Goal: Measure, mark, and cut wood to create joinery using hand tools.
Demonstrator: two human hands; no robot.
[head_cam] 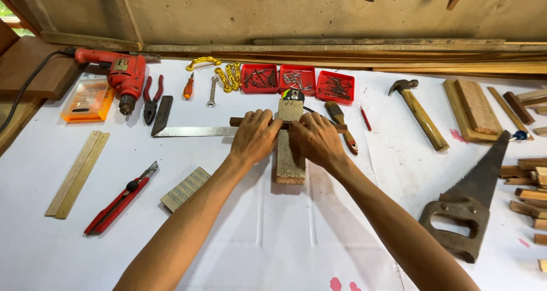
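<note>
- Both bare forearms reach up from the near edge of the white-covered table (273, 239) and converge at its middle.
- Left hand (254, 136) and right hand (315, 138) sit side by side, nearly touching, fingers pressed down.
- Under them a thin dark wooden strip (236, 121) lies crosswise, left to right, over a pale rough wooden block (289, 163).
- That block's long axis runs toward the person, ending just below the hands.
- A steel try square's blade (194, 131) extends leftward from the left hand.
</note>
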